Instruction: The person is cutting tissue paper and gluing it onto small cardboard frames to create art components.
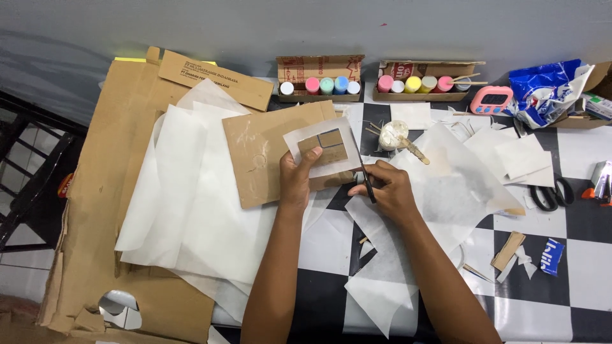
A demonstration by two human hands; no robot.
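Flattened cardboard [95, 210] covered the left of the frame, overlaid by white paper sheets [191, 210]. At centre, the left hand [295, 180] gripped a brown cardboard square [274, 153] bearing a white paper piece [322, 148] with a cut window. Just to its right, the right hand [386, 188] was clenched on a black cutting tool [368, 181] against the paper's edge. Paint bottles in boxes [319, 85] stood at upper centre. Black scissors [551, 194] lay on the checkered counter [574, 267], far right.
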